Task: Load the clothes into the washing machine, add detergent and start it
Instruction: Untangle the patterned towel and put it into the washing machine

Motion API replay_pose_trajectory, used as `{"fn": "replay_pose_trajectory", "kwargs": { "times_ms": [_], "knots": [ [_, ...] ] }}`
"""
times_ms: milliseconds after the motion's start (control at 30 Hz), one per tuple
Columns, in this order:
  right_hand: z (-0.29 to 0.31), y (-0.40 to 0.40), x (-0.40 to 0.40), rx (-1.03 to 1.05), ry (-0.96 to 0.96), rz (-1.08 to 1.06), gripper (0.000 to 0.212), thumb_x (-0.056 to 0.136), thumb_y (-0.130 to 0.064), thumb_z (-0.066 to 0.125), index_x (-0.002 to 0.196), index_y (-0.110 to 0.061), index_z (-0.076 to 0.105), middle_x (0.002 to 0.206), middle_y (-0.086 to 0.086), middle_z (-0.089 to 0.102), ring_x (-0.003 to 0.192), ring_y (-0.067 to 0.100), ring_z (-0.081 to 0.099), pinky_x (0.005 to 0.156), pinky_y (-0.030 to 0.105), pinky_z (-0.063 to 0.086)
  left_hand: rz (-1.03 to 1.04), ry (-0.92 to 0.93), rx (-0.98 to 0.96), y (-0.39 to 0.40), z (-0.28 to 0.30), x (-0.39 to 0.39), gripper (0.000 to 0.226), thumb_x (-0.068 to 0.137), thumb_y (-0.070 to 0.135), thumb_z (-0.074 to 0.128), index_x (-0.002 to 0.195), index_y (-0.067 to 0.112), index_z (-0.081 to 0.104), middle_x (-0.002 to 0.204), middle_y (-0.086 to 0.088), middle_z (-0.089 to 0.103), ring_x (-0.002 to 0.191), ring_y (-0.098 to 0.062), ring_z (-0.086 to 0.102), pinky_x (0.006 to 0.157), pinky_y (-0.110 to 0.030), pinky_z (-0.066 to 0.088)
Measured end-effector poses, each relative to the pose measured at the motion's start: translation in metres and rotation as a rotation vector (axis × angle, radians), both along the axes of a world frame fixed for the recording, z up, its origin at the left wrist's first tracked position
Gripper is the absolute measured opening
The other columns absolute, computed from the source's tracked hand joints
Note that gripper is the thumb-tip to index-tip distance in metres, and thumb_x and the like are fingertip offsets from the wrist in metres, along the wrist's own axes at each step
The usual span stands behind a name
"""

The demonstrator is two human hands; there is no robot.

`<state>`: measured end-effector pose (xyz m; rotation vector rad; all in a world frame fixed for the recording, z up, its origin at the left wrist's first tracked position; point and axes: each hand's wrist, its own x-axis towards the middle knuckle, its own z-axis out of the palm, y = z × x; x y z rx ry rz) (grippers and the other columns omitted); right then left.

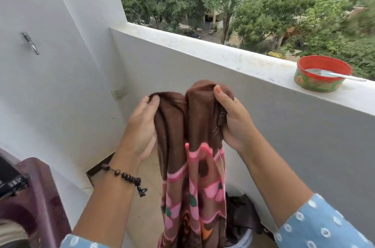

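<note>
Balcony, beside the parapet wall (pixel 233 59). I am holding a brown towel (pixel 194 146) up in front of me, pink patterned border hanging down over the white bucket (pixel 242 238) of dark clothes on the floor.

My left hand (pixel 140 128) is gripping one bunched top corner, thumb pressing over the fold, fingers curled behind the cloth. My right hand (pixel 233 118) is clamping the other corner, thumb on top, fingers wrapped round the gathered edge. The two hands are near each other, the cloth doubled between them.

The washing machine (pixel 32 197), maroon, is showing at the lower left edge only; I cannot tell whether its lid is up.

Judging the step: carrying this towel across to the drum. To do it well I am thinking of keeping both grips firm, lifting the hanging end clear of the bucket rim, and feeding it in loosely rather than as a wad.

The red detergent tub (pixel 322 75) with its scoop (pixel 332 74) is sitting on the parapet, well apart to my right, untouched.
</note>
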<state>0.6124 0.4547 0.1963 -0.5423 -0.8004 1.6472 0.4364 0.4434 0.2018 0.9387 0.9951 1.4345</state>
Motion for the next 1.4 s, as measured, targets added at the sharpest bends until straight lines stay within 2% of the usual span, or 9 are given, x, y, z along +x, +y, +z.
{"fn": "replay_pose_trajectory", "kwargs": {
  "times_ms": [133,300,533,733,967,1067,1200,1267,1400],
  "knots": [
    [-0.013,-0.007,-0.026,0.157,-0.316,0.116,0.050,0.084,-0.012,0.071,0.130,-0.015,0.052,0.119,0.009,0.067,0.109,0.020,0.066,0.093,0.030,0.053,-0.212,0.063,-0.060,-0.007,-0.007,0.007,0.023,0.105,0.023,0.044,0.116,0.012,0.062,0.112,-0.009,0.074,0.109,-0.022,0.069,0.097,-0.038,0.054],
    [-0.011,-0.003,-0.022,0.193,-0.682,0.071,0.060,0.076,-0.001,0.080,0.127,-0.023,0.057,0.116,0.000,0.070,0.107,0.013,0.067,0.092,0.028,0.055,-0.274,0.228,0.056,-0.001,-0.007,-0.020,0.012,0.097,0.023,0.053,0.095,0.015,0.061,0.083,-0.001,0.069,0.075,-0.011,0.065,0.068,-0.025,0.057],
    [0.006,-0.001,-0.026,0.168,-0.713,-0.295,0.033,0.080,-0.010,0.078,0.110,-0.016,0.065,0.102,0.007,0.073,0.095,0.022,0.070,0.088,0.042,0.057,0.287,0.981,0.342,0.003,0.000,-0.050,0.014,0.094,0.040,0.063,0.102,0.028,0.063,0.098,0.009,0.067,0.080,-0.002,0.061,0.071,-0.022,0.050],
    [0.007,-0.010,-0.056,0.227,-0.785,-0.110,0.045,0.081,-0.011,0.070,0.121,-0.020,0.053,0.105,0.011,0.068,0.097,0.025,0.068,0.083,0.045,0.058,-0.156,0.739,0.160,-0.015,0.000,0.000,0.084,0.062,0.081,0.061,0.130,0.035,0.040,0.109,0.016,0.066,0.098,0.005,0.066,0.082,-0.020,0.056],
    [0.025,-0.016,-0.031,0.347,-0.732,0.280,0.048,0.092,0.009,0.055,0.136,-0.011,0.050,0.123,0.006,0.066,0.107,0.016,0.067,0.089,0.032,0.056,0.138,0.468,0.268,0.008,0.000,-0.018,0.010,0.092,0.044,0.066,0.098,0.037,0.069,0.094,0.013,0.074,0.094,-0.008,0.070,0.090,-0.035,0.057],
    [0.024,0.000,-0.016,0.397,-0.971,-0.029,0.048,0.080,-0.019,0.079,0.124,-0.022,0.059,0.105,-0.001,0.071,0.089,0.010,0.065,0.081,0.032,0.057,0.060,0.309,0.233,0.011,0.013,-0.033,0.004,0.093,0.026,0.067,0.092,0.026,0.071,0.085,0.003,0.075,0.084,-0.014,0.072,0.084,-0.037,0.061],
    [0.006,0.002,-0.033,0.410,-0.996,0.307,0.075,0.074,-0.025,0.084,0.136,-0.041,0.045,0.130,-0.019,0.058,0.124,0.003,0.051,0.102,0.031,0.046,-0.177,0.303,0.295,0.003,0.047,-0.042,0.015,0.082,0.019,0.062,0.095,0.015,0.067,0.078,0.005,0.074,0.074,-0.008,0.071,0.071,-0.021,0.059],
    [-0.011,0.003,-0.047,0.421,-1.021,0.404,0.056,0.079,-0.017,0.080,0.129,-0.028,0.056,0.125,-0.009,0.064,0.119,0.007,0.057,0.095,0.017,0.047,-0.182,0.308,0.351,0.001,0.062,-0.049,0.017,0.080,0.018,0.062,0.095,0.016,0.069,0.081,0.006,0.075,0.077,-0.008,0.071,0.073,-0.021,0.059],
    [-0.053,0.014,-0.058,0.411,-1.292,0.434,0.025,0.082,-0.028,0.075,0.098,-0.012,0.066,0.102,0.008,0.072,0.099,0.025,0.067,0.090,0.043,0.053,0.010,0.301,0.416,0.000,0.092,-0.074,0.016,0.087,0.017,0.062,0.085,0.024,0.077,0.080,0.009,0.076,0.075,-0.005,0.071,0.071,-0.021,0.058]
  ]
}}
